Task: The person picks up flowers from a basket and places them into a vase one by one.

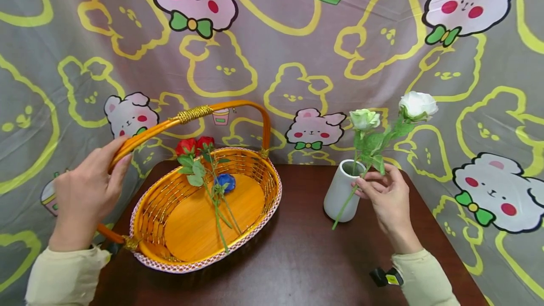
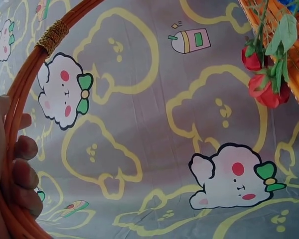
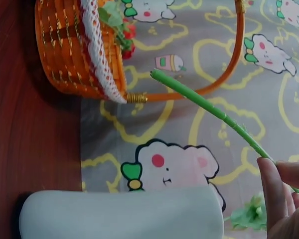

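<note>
My left hand (image 1: 91,188) grips the arched handle (image 1: 146,135) of an orange woven basket (image 1: 272,190), fingers curled round it in the left wrist view. My right hand (image 1: 386,197) pinches the green stem (image 3: 204,103) of a white rose (image 1: 418,106) between thumb and fingers. The stem slants down in front of a white vase (image 1: 335,197), its lower end outside the vase. A pale green rose (image 1: 364,119) stands with its stem in the vase mouth. Inside the basket lie two red roses (image 1: 187,147) and a blue rose (image 1: 225,182), stems over the near rim.
Basket and vase stand apart on a dark brown table (image 1: 293,249), the vase to the right. Behind and at both sides hangs a grey cloth (image 1: 272,37) printed with cartoon animals. A black strap piece (image 1: 384,276) shows at the right wrist.
</note>
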`<state>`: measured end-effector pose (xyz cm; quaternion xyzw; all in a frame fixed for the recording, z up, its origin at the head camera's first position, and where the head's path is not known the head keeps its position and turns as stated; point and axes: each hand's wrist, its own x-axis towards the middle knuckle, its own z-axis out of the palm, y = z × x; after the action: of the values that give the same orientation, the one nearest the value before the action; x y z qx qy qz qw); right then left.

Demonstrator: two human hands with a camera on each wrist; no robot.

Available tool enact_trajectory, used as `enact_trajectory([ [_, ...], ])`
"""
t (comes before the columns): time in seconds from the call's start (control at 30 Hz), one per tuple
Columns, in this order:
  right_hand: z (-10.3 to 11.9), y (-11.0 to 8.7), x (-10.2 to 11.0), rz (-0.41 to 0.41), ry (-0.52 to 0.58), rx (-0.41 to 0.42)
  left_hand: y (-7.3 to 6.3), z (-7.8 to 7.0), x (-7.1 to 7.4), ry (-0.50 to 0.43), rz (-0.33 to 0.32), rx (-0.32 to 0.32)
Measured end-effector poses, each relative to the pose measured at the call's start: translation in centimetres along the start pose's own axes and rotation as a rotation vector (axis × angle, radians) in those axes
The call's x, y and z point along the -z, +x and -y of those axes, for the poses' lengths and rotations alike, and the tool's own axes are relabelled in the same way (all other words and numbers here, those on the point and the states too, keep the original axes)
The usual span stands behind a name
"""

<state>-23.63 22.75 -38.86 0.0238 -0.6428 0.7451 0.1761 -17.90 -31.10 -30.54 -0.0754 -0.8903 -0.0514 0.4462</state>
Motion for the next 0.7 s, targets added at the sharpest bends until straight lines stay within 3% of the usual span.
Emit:
enact_trajectory([
  [0.23,-0.2,0.5,0.7,-0.069,0.055,-0.02,-0.3,-0.2,-0.2,0.095,-0.083,-0.011],
  [0.4,-0.3,0.6,1.3,-0.083,0.057,-0.016,-0.4,-0.7,0.0,0.106,-0.123,0.042],
  [0.57,-0.4,0.7,1.8,-0.094,0.085,-0.011,-0.9,-2.2,0.4,0.138,-0.151,0.108],
  [0.63,-0.5,0.8,2.0,-0.098,0.087,-0.01,-1.0,-3.3,0.3,0.122,-0.215,0.093],
  [0.7,-0.5,0.8,2.3,-0.102,0.086,-0.006,-1.2,-4.9,0.0,0.085,-0.321,0.036],
])
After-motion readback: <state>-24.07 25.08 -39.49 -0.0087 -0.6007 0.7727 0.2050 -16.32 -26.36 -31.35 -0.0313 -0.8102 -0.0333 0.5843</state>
